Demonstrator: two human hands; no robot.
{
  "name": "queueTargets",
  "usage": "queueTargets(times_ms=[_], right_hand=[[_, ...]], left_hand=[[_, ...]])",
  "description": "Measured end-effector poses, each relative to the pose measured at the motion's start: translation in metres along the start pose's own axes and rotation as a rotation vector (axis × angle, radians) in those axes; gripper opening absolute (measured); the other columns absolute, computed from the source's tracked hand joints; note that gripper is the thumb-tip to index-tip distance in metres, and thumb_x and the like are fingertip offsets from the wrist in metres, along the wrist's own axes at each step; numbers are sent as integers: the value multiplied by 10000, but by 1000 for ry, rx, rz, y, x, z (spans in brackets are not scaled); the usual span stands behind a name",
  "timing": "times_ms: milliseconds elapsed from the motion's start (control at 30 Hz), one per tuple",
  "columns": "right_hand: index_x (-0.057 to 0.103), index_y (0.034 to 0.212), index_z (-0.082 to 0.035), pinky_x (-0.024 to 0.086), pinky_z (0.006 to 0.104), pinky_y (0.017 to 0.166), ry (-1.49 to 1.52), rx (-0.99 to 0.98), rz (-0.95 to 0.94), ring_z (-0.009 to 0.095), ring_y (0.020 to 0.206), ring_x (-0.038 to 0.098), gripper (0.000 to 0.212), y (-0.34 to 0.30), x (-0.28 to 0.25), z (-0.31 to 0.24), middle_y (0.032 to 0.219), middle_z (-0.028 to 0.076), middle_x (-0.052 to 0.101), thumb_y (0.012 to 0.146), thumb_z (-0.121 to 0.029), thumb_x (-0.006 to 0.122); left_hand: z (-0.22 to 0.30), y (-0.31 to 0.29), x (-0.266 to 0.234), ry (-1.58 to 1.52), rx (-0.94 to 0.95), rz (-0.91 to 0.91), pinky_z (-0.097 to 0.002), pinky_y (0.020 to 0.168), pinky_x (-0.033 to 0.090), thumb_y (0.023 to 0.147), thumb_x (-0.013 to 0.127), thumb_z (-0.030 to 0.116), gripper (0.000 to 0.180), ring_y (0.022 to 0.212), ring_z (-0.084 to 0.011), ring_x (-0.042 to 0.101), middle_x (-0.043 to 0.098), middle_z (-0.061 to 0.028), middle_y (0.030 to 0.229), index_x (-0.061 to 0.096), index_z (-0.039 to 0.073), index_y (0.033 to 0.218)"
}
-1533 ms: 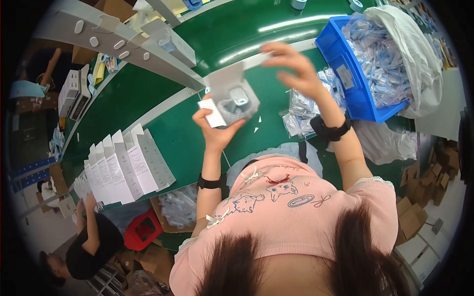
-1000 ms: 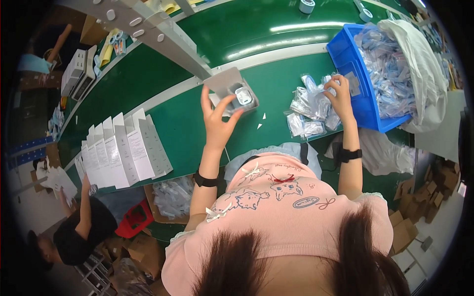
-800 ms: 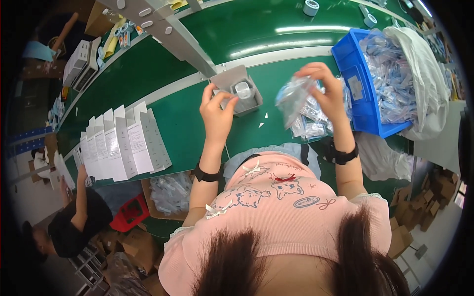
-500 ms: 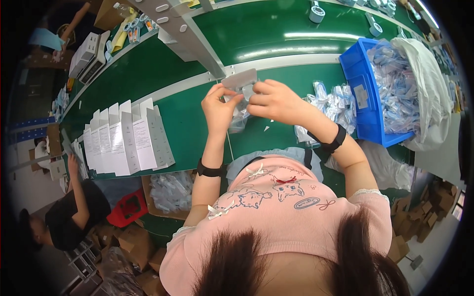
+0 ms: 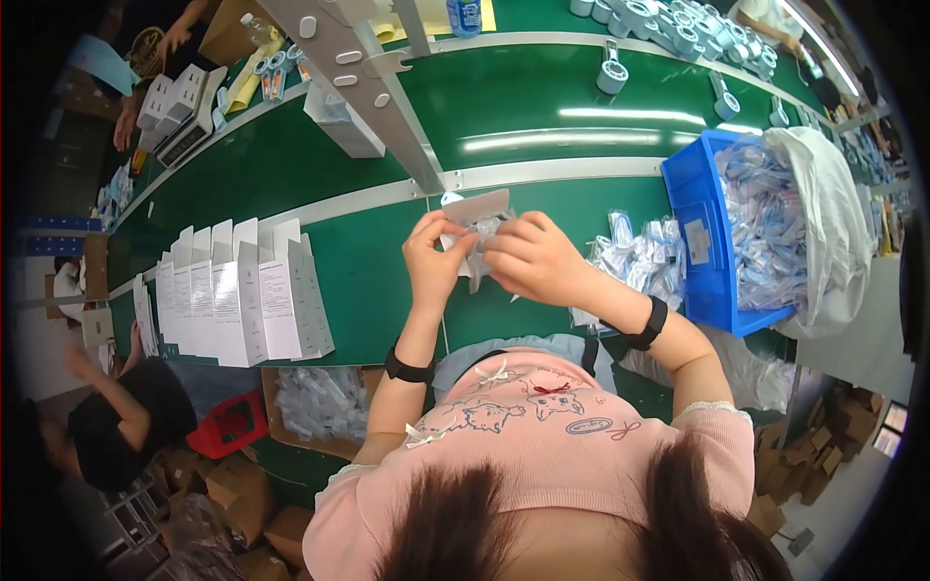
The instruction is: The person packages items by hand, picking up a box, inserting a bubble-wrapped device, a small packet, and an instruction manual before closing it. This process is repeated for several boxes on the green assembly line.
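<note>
In front of my chest, above the green bench (image 5: 378,290), my hands work together at a small open carton whose grey-white flap (image 5: 480,206) stands up on the far side. My left hand (image 5: 434,259) pinches the carton's left side between thumb and fingers. From the right, my right hand (image 5: 536,257) has curled fingers at the carton's mouth, on a crumpled clear plastic bag (image 5: 481,232). The bag's contents cannot be made out, and my fingers hide much of the carton. To the right lie several clear-bagged white and blue parts (image 5: 647,261).
A row of open white cartons (image 5: 232,295) stands left. At right, a blue bin (image 5: 690,230) holds bagged parts beside a white sack (image 5: 841,213). A metal post (image 5: 383,97) rises beyond my hands. Light-blue handheld devices (image 5: 612,76) lie on the far belt. A co-worker (image 5: 116,416) sits left.
The view has tilted, so the bench sits lower and more of the far side shows. Both hands stay at the carton, with the right fingers closer over the bag. The co-worker's arm has moved.
</note>
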State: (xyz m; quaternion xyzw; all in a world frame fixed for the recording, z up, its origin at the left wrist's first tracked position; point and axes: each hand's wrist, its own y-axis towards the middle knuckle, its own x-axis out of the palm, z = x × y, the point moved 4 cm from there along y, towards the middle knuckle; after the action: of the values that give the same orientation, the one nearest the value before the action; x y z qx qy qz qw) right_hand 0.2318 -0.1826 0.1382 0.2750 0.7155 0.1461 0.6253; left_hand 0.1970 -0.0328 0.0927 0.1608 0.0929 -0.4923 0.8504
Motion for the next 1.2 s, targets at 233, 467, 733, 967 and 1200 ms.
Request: queueTargets(times_ms=[233,467,733,967,1200], right_hand=[[571,752,-86,346,444,881,93,20,-399,208,931,478,186,7,19,-4,807,13,535,678,-234,655],[585,785,-84,317,477,940,328,-48,3,223,996,465,163,-5,11,17,834,18,546,681,-194,645],[575,990,-93,306,465,975,222,35,-210,283,1088,422,359,-10,13,10,1105,76,491,664,-194,687],[472,1200,-149,277,437,1006,712,408,118,379,1193,339,634,-31,40,38,1305,181,334,631,-199,746],[387,1252,-150,273,415,1009,659,550,164,360,1242,297,778,-24,30,81,1333,195,296,579,-155,778]], left_hand=[[-10,0,-1,-58,-26,-49,-269,622,407,588,710,26,155,721,-177,552,578,-73,802,577,-5,663],[-15,-1,2,-135,-39,-102,-274,698,413,598,698,14,153,802,-197,558,577,-107,854,561,-17,658],[-13,2,3,-248,-75,-130,-275,708,411,615,674,-10,134,803,-193,550,570,-125,917,558,-11,682],[-17,12,0,-224,24,-173,-261,690,385,686,637,28,135,796,-168,507,522,-69,854,541,7,778],[-20,21,2,-537,-20,91,-306,774,424,790,550,59,258,941,-216,516,491,-123,1079,442,32,1022]])
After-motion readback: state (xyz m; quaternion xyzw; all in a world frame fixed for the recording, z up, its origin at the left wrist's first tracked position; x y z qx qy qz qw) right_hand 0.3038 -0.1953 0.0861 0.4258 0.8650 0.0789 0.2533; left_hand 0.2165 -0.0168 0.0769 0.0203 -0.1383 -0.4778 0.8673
